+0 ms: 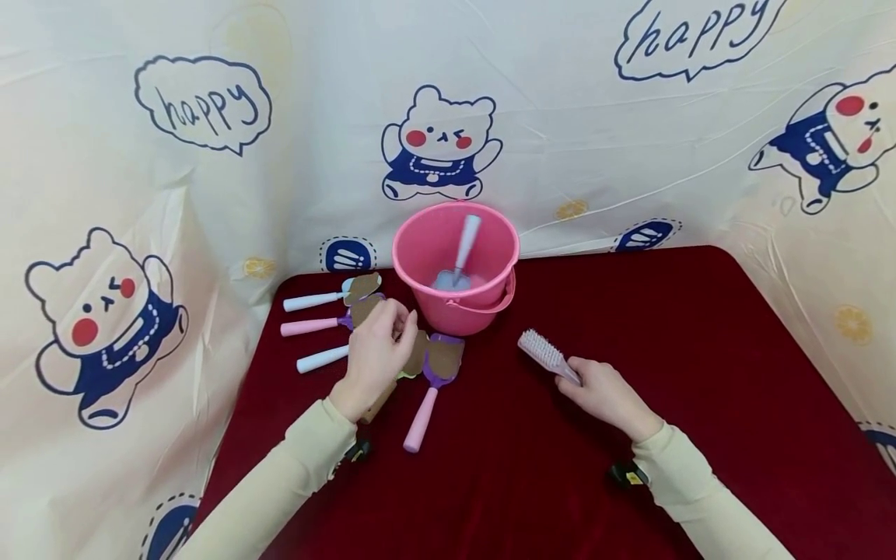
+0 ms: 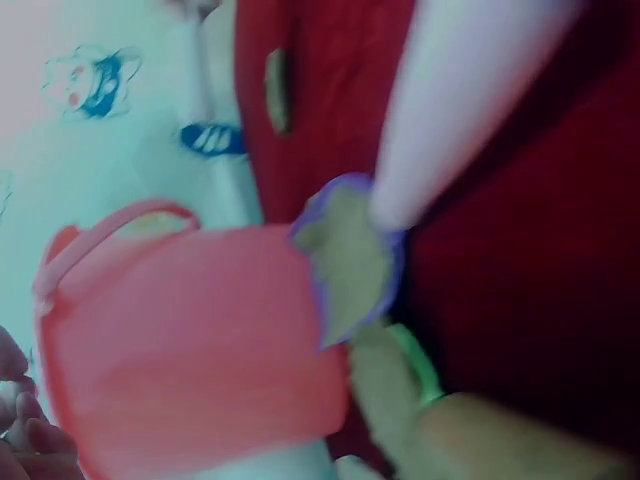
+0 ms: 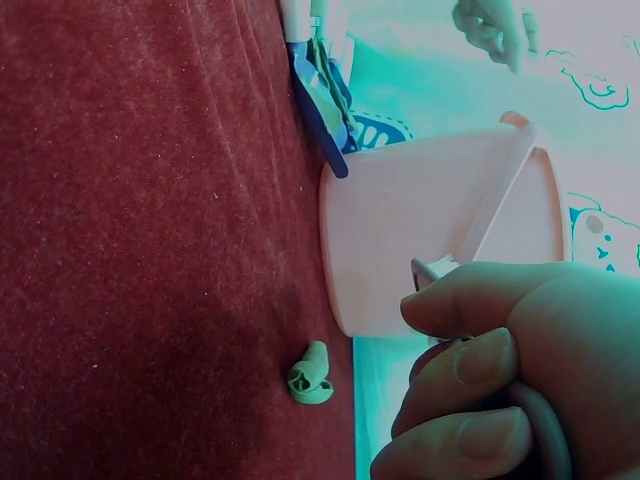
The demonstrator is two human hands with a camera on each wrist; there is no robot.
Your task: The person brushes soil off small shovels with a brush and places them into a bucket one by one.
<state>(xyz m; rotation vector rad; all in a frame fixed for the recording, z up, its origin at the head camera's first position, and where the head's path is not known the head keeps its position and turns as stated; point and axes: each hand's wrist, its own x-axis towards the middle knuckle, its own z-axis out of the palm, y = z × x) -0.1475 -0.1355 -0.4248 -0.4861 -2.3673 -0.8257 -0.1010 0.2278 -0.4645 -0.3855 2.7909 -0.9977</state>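
Note:
In the head view my right hand (image 1: 605, 393) grips a pale brush (image 1: 548, 355) by its handle, bristles up, right of the pink bucket (image 1: 458, 311). My left hand (image 1: 378, 354) hovers over several small shovels in front of the bucket, fingers loosely curled with nothing visible in them. A purple shovel (image 1: 442, 359) with a pink handle lies beside it. Farther left lie shovels with pink (image 1: 308, 327) and light blue handles (image 1: 313, 301). Brown material covers their blades. A light blue shovel (image 1: 467, 241) leans inside the bucket. Part of the shovel group is hidden under my left hand.
Dark red cloth (image 1: 630, 311) covers the table, and a printed white curtain (image 1: 560, 140) surrounds its back and sides. In the right wrist view a small green rolled thing (image 3: 311, 375) lies on the cloth near the bucket. The bucket's handle (image 1: 483, 303) hangs down in front.

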